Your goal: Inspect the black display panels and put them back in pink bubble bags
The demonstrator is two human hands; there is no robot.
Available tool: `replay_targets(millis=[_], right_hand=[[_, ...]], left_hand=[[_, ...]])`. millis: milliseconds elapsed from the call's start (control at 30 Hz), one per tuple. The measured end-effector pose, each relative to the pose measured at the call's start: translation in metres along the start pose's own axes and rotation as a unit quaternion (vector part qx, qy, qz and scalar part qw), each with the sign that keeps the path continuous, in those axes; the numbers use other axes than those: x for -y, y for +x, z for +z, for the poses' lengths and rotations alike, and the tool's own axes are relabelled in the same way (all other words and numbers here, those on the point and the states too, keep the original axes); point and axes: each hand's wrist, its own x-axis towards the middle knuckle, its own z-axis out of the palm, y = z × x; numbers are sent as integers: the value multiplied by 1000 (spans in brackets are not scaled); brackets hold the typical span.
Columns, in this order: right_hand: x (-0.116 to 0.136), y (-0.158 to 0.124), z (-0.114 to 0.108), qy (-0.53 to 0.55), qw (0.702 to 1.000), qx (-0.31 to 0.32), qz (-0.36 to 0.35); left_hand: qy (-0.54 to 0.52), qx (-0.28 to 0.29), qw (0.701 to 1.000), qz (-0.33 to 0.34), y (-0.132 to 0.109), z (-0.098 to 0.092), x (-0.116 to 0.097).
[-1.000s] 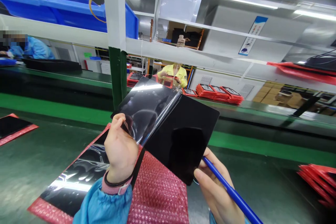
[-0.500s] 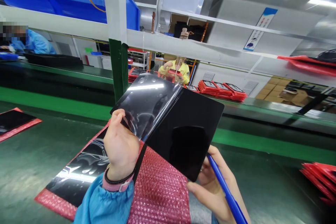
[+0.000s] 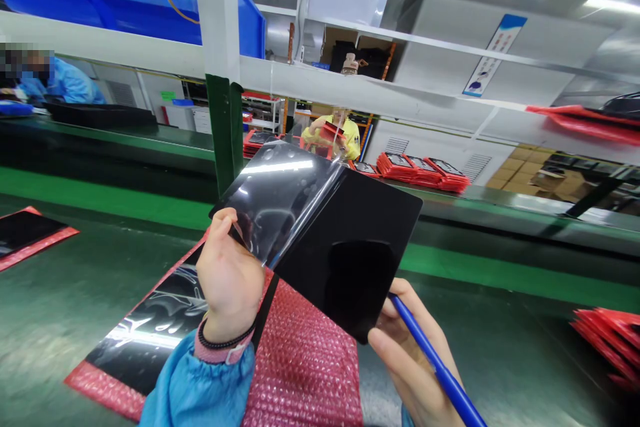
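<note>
1. I had the thin, glossy black rectangular panel (image 3: 350, 233) raised, tilted, above the dark green desk (image 3: 500, 360) and some pink-red bubble wrap (image 3: 310, 353).
2. My left hand (image 3: 230, 280) pinched the clear, shiny plastic film (image 3: 275, 190) along the panel's left side; whether it gripped the panel too, I couldn't tell.
3. My right hand (image 3: 410, 360) held a blue, slim cylindrical pen (image 3: 433, 360), thumb at the panel's lower corner.
4. I judged the panel light, stiff, slick and fragile, the film limp; edges seemed the safest hold.
</note>
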Motion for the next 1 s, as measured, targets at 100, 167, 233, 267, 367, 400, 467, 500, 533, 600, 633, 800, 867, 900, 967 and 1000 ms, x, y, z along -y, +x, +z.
replay_targets(millis=[100, 167, 233, 267, 367, 400, 467, 500, 533, 600, 633, 800, 867, 900, 967, 1000], right_hand=[[0, 1, 1, -9, 1000, 4, -8], [0, 1, 1, -11, 1000, 2, -9], [-2, 1, -1, -3, 1000, 0, -7], [-3, 1, -2, 2, 1000, -1, -2], [-8, 2, -5, 25, 1000, 11, 0], [-10, 2, -5, 31, 999, 13, -4], [-11, 4, -4, 47, 999, 5, -10], [-11, 4, -2, 56, 998, -6, -9], [-11, 4, -1, 65, 998, -17, -5], [-10, 3, 2, 80, 996, -34, 2], [-10, 3, 3, 81, 996, -42, 5], [-11, 2, 0, 60, 998, -33, 8], [-10, 2, -2, 49, 999, -10, 5], [-10, 2, -3, 41, 999, -3, 4], [-7, 2, -3, 19, 1000, 1, 7], [-5, 2, -2, 10, 1000, -1, 9]], left_hand=[[-16, -3, 1000, -11, 0, 1, 0], [-23, -3, 1000, -9, 0, 0, 1], [-27, 2, 1000, -15, 0, 0, 1], [-27, 4, 999, -18, 0, 0, 0], [-21, 1, 1000, -14, 0, -1, 0], [-18, -2, 1000, -11, 0, -1, 0], [-14, -5, 1000, -9, 1, -1, 1], [-13, -5, 1000, -10, 1, -1, 2], [-12, -3, 1000, -11, 1, -1, 2], [-11, 1, 1000, -12, 2, -1, 3], [-10, 1, 1000, -11, 2, -1, 3], [-6, -7, 1000, -12, 2, 0, 1], [-1, -7, 1000, -11, 2, 0, 2], [1, -9, 1000, -8, 2, 0, 2], [5, -4, 1000, -6, 4, -3, 4], [19, 4, 1000, 6, 5, -4, 6]])
